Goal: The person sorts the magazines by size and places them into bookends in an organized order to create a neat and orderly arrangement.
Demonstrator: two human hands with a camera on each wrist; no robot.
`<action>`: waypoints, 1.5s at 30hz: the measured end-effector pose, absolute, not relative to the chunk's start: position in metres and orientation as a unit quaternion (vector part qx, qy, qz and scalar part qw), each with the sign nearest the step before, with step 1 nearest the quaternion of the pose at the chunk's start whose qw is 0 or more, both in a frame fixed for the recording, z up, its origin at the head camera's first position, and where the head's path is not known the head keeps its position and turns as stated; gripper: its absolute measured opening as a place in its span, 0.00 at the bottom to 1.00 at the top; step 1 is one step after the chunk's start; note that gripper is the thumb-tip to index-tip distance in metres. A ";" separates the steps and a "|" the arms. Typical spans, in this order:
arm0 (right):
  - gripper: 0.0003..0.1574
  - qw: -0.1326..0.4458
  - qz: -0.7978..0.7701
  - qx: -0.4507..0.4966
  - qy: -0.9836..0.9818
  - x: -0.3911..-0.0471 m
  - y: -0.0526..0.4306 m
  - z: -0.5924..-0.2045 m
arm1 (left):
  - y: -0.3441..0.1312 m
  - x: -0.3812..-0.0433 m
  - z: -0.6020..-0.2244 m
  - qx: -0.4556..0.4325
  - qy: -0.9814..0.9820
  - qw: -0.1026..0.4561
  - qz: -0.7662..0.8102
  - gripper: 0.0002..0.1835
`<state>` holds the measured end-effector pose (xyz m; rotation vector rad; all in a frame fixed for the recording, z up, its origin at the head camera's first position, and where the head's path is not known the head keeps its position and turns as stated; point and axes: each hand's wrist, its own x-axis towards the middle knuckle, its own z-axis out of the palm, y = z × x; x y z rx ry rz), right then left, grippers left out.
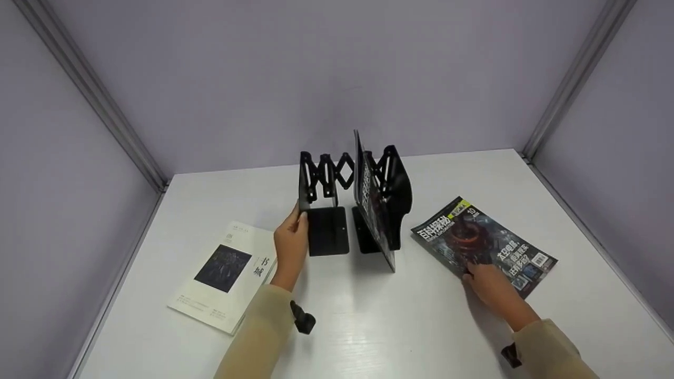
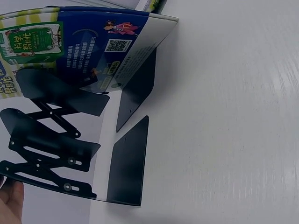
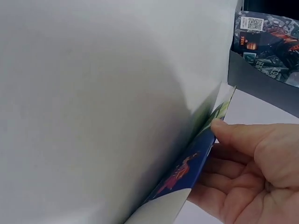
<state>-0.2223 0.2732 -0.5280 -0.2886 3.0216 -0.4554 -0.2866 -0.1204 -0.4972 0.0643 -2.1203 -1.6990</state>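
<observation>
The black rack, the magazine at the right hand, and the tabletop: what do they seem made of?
Rack: probably painted metal, satin finish; its plates look thin and stiff, with round riveted joints. Magazine: printed paper, perhaps coated; the right hand pinches its thin edge. Tabletop: smooth white board, perhaps laminated; it reflects light softly.

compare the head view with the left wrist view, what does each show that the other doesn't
Only the head view shows the right hand and the cream book. Only the left wrist view shows the standing magazine's blue side with its QR code. Both show the black rack, the left hand and the white table.
</observation>
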 end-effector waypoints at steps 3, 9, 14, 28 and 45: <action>0.16 0.007 -0.133 -0.109 0.985 -0.222 0.270 -0.528 | -0.122 -0.290 -0.498 0.016 -0.765 0.217 -0.606 0.21; 0.13 0.009 -0.103 -0.101 0.989 -0.223 0.266 -0.527 | -0.123 -0.296 -0.498 0.007 -0.765 0.220 -0.605 0.21; 0.11 0.033 -0.101 -0.070 0.992 -0.223 0.262 -0.524 | -0.125 -0.300 -0.497 0.005 -0.762 0.215 -0.612 0.21; 0.02 -0.038 -0.113 -0.010 0.993 -0.225 0.254 -0.528 | -0.128 -0.310 -0.496 0.001 -0.761 0.201 -0.617 0.22; 0.09 -0.088 -0.193 0.040 0.976 -0.213 0.261 -0.534 | -0.130 -0.316 -0.499 0.006 -0.760 0.204 -0.617 0.21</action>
